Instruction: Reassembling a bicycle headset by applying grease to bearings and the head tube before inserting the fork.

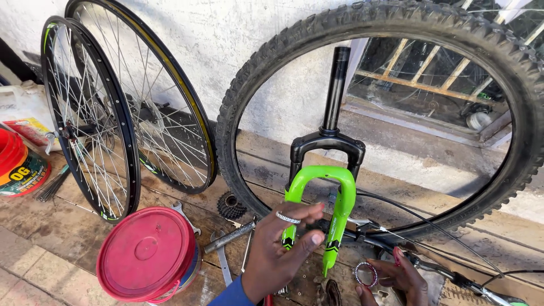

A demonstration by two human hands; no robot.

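at the near edge of the wooden bench (73,226) the left hand (280,246), in a blue sleeve and with a ring on one finger, is closed around the lower left leg of the green fork (323,198), thumb and fingers pinching it from both sides. just to its right the right hand (396,277) lies low on the bench with the fingers loosely curled, a small ring-shaped bearing race (366,273) resting at its fingertips; i cannot tell whether they truly pinch it or only touch it. the fork stands nearly upright in the middle of the bench, its green arch topped by a black crown and a black steerer tube (337,85) rising toward the wall.

toward the near left corner sits a tub with a red lid (144,252), with a grey metal bar (229,237) and a spanner (222,260) lying between it and the left hand. a little further back lies a small black sprocket cluster (231,205). a thin black cable (430,226) runs off to the right edge.

behind the fork a big knobbly tyre (396,17) leans on the wall, ringing the fork in view. at the left, two spoked wheels (90,119) lean side by side against the white wall (226,34), and a red and green can (17,167) stands at the far left edge.
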